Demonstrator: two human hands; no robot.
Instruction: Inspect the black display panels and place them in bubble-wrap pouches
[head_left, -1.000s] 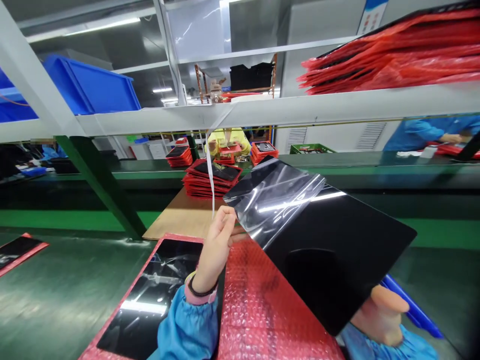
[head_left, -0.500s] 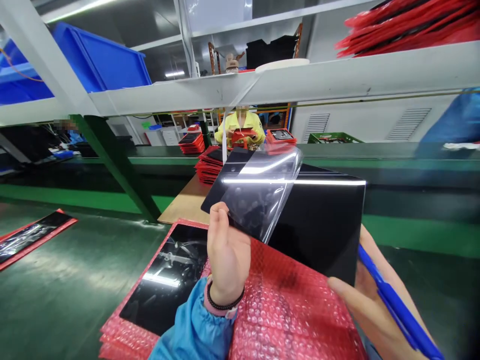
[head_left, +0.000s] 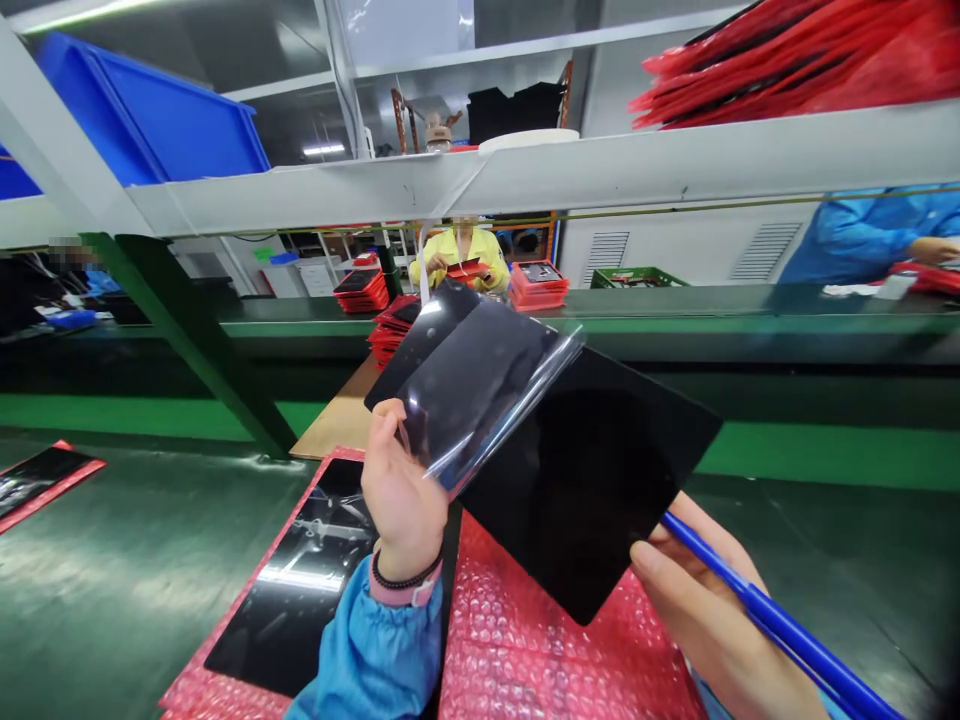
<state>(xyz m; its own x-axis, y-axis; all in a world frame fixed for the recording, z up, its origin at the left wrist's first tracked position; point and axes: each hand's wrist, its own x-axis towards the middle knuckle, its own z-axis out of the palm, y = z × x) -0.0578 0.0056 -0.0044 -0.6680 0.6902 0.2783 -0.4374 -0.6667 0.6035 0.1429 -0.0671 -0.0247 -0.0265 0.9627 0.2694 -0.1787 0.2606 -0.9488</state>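
Note:
A glossy black flat panel (head_left: pixel 592 490) is tilted up in front of me. My right hand (head_left: pixel 712 610) grips its lower right edge between thumb and fingers, with a blue pen (head_left: pixel 787 630) also lodged in that hand. My left hand (head_left: pixel 405 500) pinches the corner of a clear plastic film (head_left: pixel 480 380), partly lifted and curled over the panel's left half. Below the panel lies red bubble wrap (head_left: pixel 517 660). Left of it, another black panel (head_left: pixel 300 590), with a wrinkled clear surface, rests on red bubble wrap.
A red-edged black strip (head_left: pixel 45 480) lies at the far left. A slanted green post (head_left: pixel 195 340) and a white shelf beam (head_left: pixel 525 175) stand ahead. Behind are red stacks (head_left: pixel 394 325), a person in yellow (head_left: pixel 472 250) and a person in blue (head_left: pixel 862 240).
The panel has turned so its right end points lower, and its lower corner now shows over the bubble wrap. My left hand has drawn the film left and down. The view has shifted right.

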